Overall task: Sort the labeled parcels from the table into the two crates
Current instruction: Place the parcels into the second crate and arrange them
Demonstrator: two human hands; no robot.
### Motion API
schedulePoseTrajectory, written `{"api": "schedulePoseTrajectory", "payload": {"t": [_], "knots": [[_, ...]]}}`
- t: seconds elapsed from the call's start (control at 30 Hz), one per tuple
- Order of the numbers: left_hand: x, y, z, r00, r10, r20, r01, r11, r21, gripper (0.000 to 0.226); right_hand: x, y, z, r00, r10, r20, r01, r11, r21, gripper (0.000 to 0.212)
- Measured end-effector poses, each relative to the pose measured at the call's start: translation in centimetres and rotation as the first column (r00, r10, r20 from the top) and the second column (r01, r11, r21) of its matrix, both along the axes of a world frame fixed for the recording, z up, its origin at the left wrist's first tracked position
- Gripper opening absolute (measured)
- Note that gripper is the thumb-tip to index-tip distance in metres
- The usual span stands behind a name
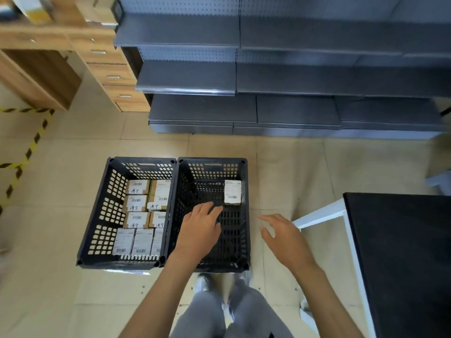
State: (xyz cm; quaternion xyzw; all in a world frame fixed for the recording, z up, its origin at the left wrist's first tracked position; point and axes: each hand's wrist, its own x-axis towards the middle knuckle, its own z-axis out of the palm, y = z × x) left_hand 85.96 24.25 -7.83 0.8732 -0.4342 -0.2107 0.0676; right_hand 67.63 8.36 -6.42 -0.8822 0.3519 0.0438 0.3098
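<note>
**Parcel sort: hands and crates, left to right**

Legs (219,311) in grey trousers, nearest the camera, stand just behind the crates, on the floor.

Left crate (97,215): black, perforated, on the floor. Holds about ten labeled parcels (136,219) laid flat in rows, labels up, several with handwriting. Nearly full across its floor.

Left hand (201,230): fingers straight and slightly spread, holding nothing, palm down over the right crate, fingertips pointing toward its far right corner.

Right crate (244,240): same make, touching the left crate side to side. Holds one parcel (232,192), white label up, in the far right corner, long axis running away from the camera. It lies just ahead and right of the left fingertips, apart from them.

Right hand (280,234): fingers apart and relaxed, empty, over the floor between the right crate and the tabletop.

Tabletop (402,252): black, on a white frame, at right; no parcels visible on the part shown.

Judgement: the right hand is nearer the tabletop, so any next pick would fall to it. The sort looks close to done.
</note>
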Motion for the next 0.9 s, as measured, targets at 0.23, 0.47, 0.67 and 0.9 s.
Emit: {"api": "schedulePoseTrajectory", "payload": {"t": [0.23, 0.47, 0.67, 0.9], "knots": [[0.1, 3.2, 2.7, 0.987, -0.157, 0.035, 0.158, 0.987, -0.041, 0.049, -1.3, 3.7, 4.4, 0.975, -0.212, 0.07, 0.215, 0.976, -0.045, 0.033], [0.0, 3.4, 3.8, 0.92, -0.383, 0.085, 0.391, 0.91, -0.136, 0.046, -6.1, 10.4, 8.1, 0.871, -0.486, 0.072, 0.49, 0.869, -0.063, 0.031], [-5.8, 2.6, 5.9, 0.828, -0.554, 0.08, 0.555, 0.793, -0.25, 0.037, -12.5, 15.0, 9.9, 0.787, -0.615, 0.042, 0.612, 0.772, -0.172, 0.031], [-15.3, 2.3, 7.9, 0.712, -0.69, 0.131, 0.692, 0.658, -0.296, 0.044, -22.5, 20.1, 11.6, 0.614, -0.785, 0.085, 0.78, 0.586, -0.222, 0.025]]}}
